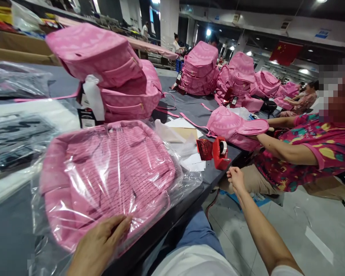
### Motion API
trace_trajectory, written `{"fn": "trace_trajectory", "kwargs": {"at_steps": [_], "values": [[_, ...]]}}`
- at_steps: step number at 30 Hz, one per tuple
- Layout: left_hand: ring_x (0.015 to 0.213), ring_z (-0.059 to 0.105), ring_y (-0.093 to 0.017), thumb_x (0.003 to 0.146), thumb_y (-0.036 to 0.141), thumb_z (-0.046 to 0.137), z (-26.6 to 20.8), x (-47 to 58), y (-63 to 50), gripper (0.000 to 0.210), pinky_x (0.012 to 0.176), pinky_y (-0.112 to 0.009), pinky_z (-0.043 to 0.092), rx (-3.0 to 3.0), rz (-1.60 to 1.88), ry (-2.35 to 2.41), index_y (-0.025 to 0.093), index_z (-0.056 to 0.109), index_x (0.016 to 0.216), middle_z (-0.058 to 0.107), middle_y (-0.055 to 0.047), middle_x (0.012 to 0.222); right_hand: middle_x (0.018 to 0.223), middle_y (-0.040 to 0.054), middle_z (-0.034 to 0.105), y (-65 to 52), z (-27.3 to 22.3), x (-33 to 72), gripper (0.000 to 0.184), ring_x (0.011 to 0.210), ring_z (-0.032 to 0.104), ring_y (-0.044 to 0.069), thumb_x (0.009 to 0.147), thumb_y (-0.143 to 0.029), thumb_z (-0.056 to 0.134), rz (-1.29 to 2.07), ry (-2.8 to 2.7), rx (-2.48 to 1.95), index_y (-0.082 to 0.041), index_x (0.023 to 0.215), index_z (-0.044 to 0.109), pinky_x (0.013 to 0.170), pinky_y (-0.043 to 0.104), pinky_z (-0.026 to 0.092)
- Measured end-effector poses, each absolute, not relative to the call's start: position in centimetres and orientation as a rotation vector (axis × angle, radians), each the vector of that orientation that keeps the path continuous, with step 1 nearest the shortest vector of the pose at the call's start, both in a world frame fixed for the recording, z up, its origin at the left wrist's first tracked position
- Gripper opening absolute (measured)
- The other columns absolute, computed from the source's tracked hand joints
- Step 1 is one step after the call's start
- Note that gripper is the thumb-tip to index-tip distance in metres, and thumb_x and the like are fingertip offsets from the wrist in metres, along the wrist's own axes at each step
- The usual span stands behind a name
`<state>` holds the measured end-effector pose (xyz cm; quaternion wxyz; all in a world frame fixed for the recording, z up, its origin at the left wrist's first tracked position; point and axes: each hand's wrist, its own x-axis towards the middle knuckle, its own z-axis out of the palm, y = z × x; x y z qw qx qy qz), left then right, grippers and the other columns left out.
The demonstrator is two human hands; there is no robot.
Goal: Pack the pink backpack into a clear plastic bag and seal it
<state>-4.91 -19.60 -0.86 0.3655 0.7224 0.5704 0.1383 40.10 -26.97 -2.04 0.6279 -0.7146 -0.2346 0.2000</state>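
Note:
A pink backpack lies flat on the table inside a clear plastic bag, its striped panel facing up. At the near edge of it, my left hand pinches the plastic between thumb and fingers. My right hand is off the table's edge, just below a red tape dispenser with a white roll. Its fingers are curled together, and whatever they may hold is too small to make out. White papers and tissue lie between the bagged backpack and the dispenser.
Stacked pink backpacks with hang tags stand behind the bagged one. More stacks line the dark table farther off. Flat plastic bags lie at left. To the right, a seated co-worker handles another pink backpack.

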Motion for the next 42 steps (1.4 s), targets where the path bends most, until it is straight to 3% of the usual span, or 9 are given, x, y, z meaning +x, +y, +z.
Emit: {"fn": "trace_trajectory", "kwargs": {"at_steps": [4,9,15,22,26,29,36,40,42], "values": [[0.064,0.063,-0.024,0.081,0.067,0.042,-0.5,-4.8,-19.8,0.052,0.064,-0.034,0.045,1.889,0.382,1.396,0.024,0.065,0.062,0.070,-0.006,0.064,0.057,-0.0092,0.029,-25.5,-2.7,36.7,0.050,0.046,0.021,0.008,0.078,-0.058,0.073,0.744,-0.615,-1.467,-0.025,0.067,0.037,0.037,0.016,0.012],[0.062,0.055,-0.021,0.086,0.060,0.037,0.2,-4.2,-20.3,0.049,0.064,-0.033,0.037,1.912,0.469,1.335,0.023,0.052,0.057,0.061,-0.005,0.060,0.061,-0.0085,0.028,-22.9,1.0,30.1,0.049,0.049,0.014,0.008,0.083,-0.064,0.069,1.239,-0.905,-1.184,-0.025,0.072,0.043,0.036,0.018,0.012],[0.064,0.052,-0.020,0.088,0.052,0.037,0.5,-3.9,-20.1,0.044,0.067,-0.032,0.033,1.881,0.496,1.351,0.023,0.049,0.057,0.056,-0.003,0.059,0.066,-0.0037,0.048,-17.3,8.8,22.4,0.048,0.060,0.038,0.010,0.085,-0.063,0.070,1.550,-2.117,-0.928,-0.019,0.071,0.057,0.055,0.024,0.032],[0.063,0.051,-0.019,0.091,0.044,0.041,-0.2,-4.0,-20.1,0.040,0.067,-0.032,0.032,1.902,0.546,1.327,0.022,0.050,0.058,0.057,-0.002,0.060,0.057,-0.0053,0.052,-11.4,8.2,17.0,0.042,0.053,0.038,0.010,0.090,-0.052,0.070,1.059,-3.101,-0.834,-0.020,0.065,0.059,0.058,0.028,0.023],[0.064,0.051,-0.019,0.091,0.042,0.043,-0.4,-4.2,-20.0,0.040,0.067,-0.032,0.033,1.933,0.560,1.309,0.022,0.051,0.057,0.059,-0.004,0.061,0.060,-0.0028,0.059,-11.1,6.5,16.5,0.037,0.056,0.048,0.015,0.068,-0.048,0.091,0.457,-3.141,-1.265,-0.023,0.074,0.065,0.060,0.029,0.021],[0.064,0.051,-0.019,0.092,0.041,0.043,-0.5,-4.3,-20.0,0.040,0.066,-0.032,0.032,1.939,0.551,1.296,0.022,0.051,0.058,0.059,-0.004,0.060,0.068,0.0006,0.066,-11.2,6.5,17.3,0.067,0.064,0.056,0.021,0.052,-0.059,0.096,0.323,-2.984,-1.520,-0.021,0.098,0.066,0.061,0.028,0.022],[0.064,0.050,-0.019,0.093,0.039,0.042,-0.8,-4.2,-19.9,0.040,0.067,-0.033,0.030,1.974,0.526,1.287,0.022,0.048,0.057,0.056,-0.003,0.060,0.081,0.0035,0.066,-16.3,4.8,20.3,0.019,0.071,0.055,0.016,0.096,-0.035,0.065,0.141,-2.567,-1.441,-0.020,0.086,0.063,0.062,0.027,0.025],[0.069,0.055,-0.020,0.097,0.038,0.044,-0.6,-4.1,-20.0,0.040,0.072,-0.034,0.034,2.025,0.491,1.318,0.021,0.057,0.064,0.060,-0.003,0.065,0.082,0.0029,0.064,-18.6,2.2,20.1,0.027,0.077,0.055,0.016,0.096,-0.046,0.067,0.250,-2.599,-1.265,-0.020,0.087,0.065,0.064,0.028,0.027],[0.078,0.060,-0.022,0.099,0.041,0.048,-0.3,-4.6,-20.6,0.031,0.083,-0.036,0.039,2.070,0.539,1.307,0.020,0.068,0.087,0.067,-0.003,0.076,0.084,0.0029,0.063,-18.7,1.5,19.9,0.028,0.079,0.054,0.017,0.094,-0.047,0.070,0.256,-2.588,-1.302,-0.020,0.088,0.065,0.064,0.028,0.027]]}}
